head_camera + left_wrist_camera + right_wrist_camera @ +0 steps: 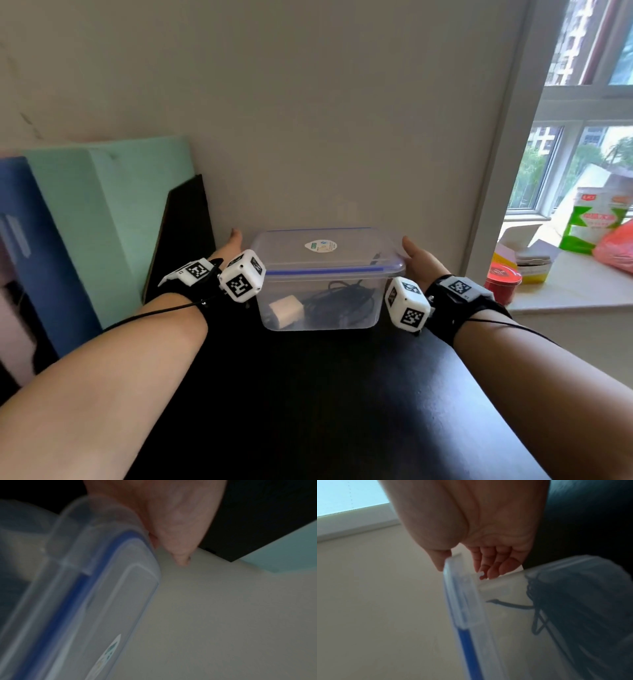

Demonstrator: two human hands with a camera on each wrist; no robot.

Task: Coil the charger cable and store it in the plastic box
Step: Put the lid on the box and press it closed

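The clear plastic box stands on the dark table against the wall, its blue-sealed lid on top. Through its wall I see the coiled black cable and a pale charger plug. My left hand holds the box's left end; in the left wrist view the left hand lies against the lid corner, its fingers mostly hidden behind it. My right hand grips the right end: thumb over the lid edge, fingers curled beneath. The cable shows through the side.
A green foam board, a blue board and a dark panel lean at the left. On the windowsill at the right sit a red tin, a green-white packet and small boxes. The wall is directly behind the box.
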